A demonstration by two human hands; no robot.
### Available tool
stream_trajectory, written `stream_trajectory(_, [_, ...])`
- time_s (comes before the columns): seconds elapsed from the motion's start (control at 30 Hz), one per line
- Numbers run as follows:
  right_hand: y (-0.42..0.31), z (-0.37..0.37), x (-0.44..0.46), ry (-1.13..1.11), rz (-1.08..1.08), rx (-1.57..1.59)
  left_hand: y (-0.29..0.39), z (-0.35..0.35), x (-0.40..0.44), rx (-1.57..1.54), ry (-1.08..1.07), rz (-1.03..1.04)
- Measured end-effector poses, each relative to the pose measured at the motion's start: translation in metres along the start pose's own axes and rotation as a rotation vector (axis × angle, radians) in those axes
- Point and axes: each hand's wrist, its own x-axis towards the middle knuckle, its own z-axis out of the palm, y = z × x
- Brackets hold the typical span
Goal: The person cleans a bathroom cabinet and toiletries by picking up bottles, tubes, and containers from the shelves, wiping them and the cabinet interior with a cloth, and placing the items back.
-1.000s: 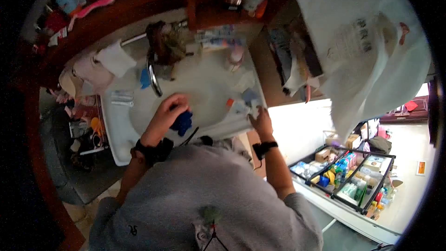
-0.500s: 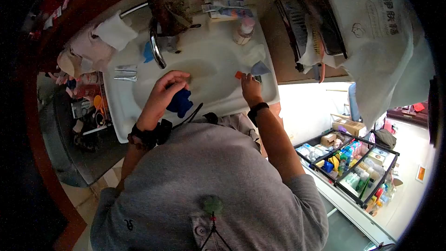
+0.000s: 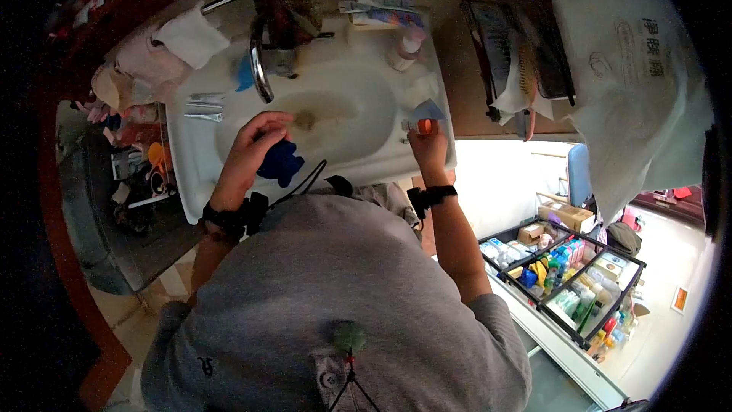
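Note:
My left hand (image 3: 253, 151) is over the near left part of the white sink (image 3: 366, 99), its fingers curled round a dark blue cloth-like item (image 3: 280, 162) that hangs below the palm. At the sink's right rim, my right hand (image 3: 428, 146) pinches a small orange item (image 3: 425, 127). Just beyond those fingers lies a grey-blue piece (image 3: 429, 110), with a pale crumpled piece (image 3: 421, 89) behind it. A chrome faucet (image 3: 260, 69) reaches over the basin, and a blue item (image 3: 245, 74) sits beside its base.
A pink-capped bottle (image 3: 406, 49) and several tubes (image 3: 381, 8) stand or lie at the back right. Silver tubes (image 3: 204, 107) rest on the left rim, near a white cloth (image 3: 192, 42). Combs (image 3: 522, 69) are at the right. A black-framed crate (image 3: 564, 278) is lower right.
My right hand has moved onto the orange item and lifted it slightly away from its earlier spot. The left hand still holds the blue item. The view has shifted over the sink.

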Motion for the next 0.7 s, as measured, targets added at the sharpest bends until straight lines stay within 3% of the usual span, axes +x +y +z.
stream_trajectory(0.07, [0.003, 0.004, 0.003, -0.028, 0.076, 0.103, -0.001, 0.0, 0.001, -0.008, -0.006, -0.005])
stream_trajectory(0.27, [0.03, 0.026, 0.009, -0.016, 0.079, -0.158, -0.006, -0.006, -0.004, -0.042, 0.012, -0.01])
stream_trajectory(0.53, [0.041, 0.022, 0.004, -0.053, -0.115, -0.314, -0.005, -0.007, -0.01, -0.056, 0.05, -0.045])
stream_trajectory(0.7, [0.023, 0.0, 0.002, -0.114, -0.028, -0.151, -0.003, -0.008, -0.004, -0.113, -0.001, 0.009])
